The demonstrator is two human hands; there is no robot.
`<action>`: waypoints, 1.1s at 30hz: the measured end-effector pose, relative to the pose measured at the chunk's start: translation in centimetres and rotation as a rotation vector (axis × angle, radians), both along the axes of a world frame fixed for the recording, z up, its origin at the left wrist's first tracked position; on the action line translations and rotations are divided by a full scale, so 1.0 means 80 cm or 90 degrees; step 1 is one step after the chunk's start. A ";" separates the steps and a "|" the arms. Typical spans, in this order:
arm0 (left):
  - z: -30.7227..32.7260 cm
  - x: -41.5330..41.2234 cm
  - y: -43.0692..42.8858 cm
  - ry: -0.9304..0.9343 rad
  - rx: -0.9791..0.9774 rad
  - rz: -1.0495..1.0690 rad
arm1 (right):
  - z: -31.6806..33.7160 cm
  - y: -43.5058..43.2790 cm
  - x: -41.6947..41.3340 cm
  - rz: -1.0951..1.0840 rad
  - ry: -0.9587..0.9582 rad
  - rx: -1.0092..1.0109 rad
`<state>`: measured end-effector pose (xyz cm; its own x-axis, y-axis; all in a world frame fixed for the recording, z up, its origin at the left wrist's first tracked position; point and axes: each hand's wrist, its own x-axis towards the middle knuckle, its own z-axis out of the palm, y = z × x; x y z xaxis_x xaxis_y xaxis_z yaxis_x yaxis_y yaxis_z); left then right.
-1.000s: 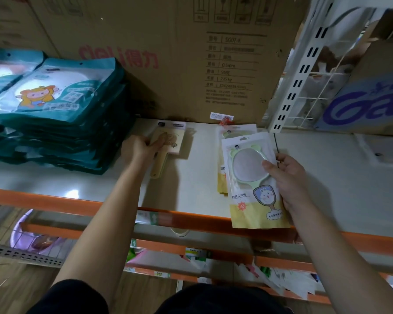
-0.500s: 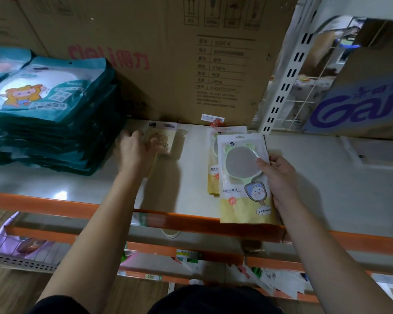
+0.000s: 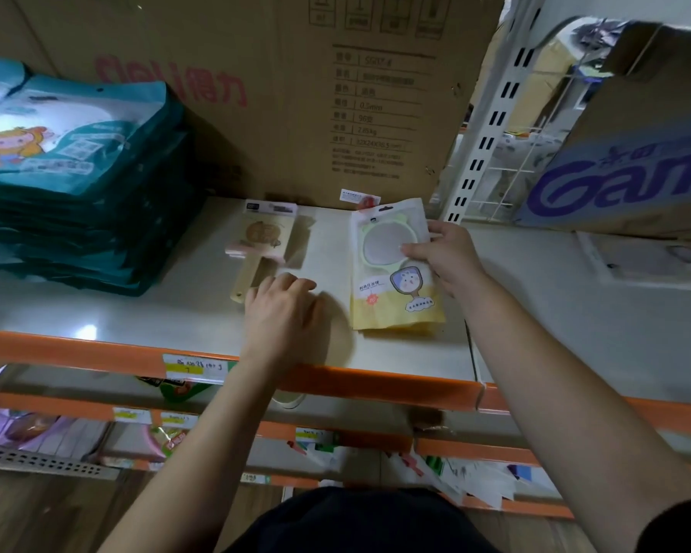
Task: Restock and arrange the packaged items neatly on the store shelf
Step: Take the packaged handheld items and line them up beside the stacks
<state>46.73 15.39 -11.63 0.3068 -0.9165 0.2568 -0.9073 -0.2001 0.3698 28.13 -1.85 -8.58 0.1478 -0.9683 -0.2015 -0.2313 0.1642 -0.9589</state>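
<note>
Teal stack: a pile of flat teal plastic pouches with a cartoon print (image 3: 76,169) lies at the left end of the white shelf board with an orange front rail (image 3: 96,317). The film looks soft and slick, so the pile would probably slide if nudged.
Wooden item: a pale wooden-handled paddle in a pink-edged card sleeve (image 3: 262,243) lies flat on the board with its handle toward the front rail. It is probably light and stiff.
Left hand: the left hand (image 3: 284,313) rests on the board just beside the handle's end, fingers loosely curled around nothing. Whether a fingertip touches the handle cannot be told.
Task item: a yellow-and-clear plastic packet holding a round green hand mirror (image 3: 391,281) lies flat, right of centre, on more packets of the same kind.
Right hand: the right hand (image 3: 445,253) pinches the packet's upper right edge, thumb on the front film and fingers at the rim.
Handling: the packet is likely light, with a stiff core, glossy slippery film and a breakable mirror.
Hold: grip at the side edges over the mirror head, not the limp yellow bottom.
Behind: a large brown printed cardboard carton (image 3: 296,93) stands at the back of the board.
Far right: a white slotted steel upright (image 3: 489,121) divides the bays.
</note>
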 end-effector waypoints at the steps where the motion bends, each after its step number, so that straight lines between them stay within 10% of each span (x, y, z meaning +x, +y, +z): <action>1: -0.001 0.001 0.000 0.015 0.000 0.000 | -0.001 -0.002 0.001 -0.005 0.028 -0.004; 14: -0.003 -0.007 0.005 0.000 -0.011 -0.004 | -0.010 0.002 -0.002 0.014 0.395 -0.144; 33: 0.034 -0.060 -0.057 -0.023 -0.003 -0.134 | -0.009 0.028 -0.079 0.011 0.320 -0.171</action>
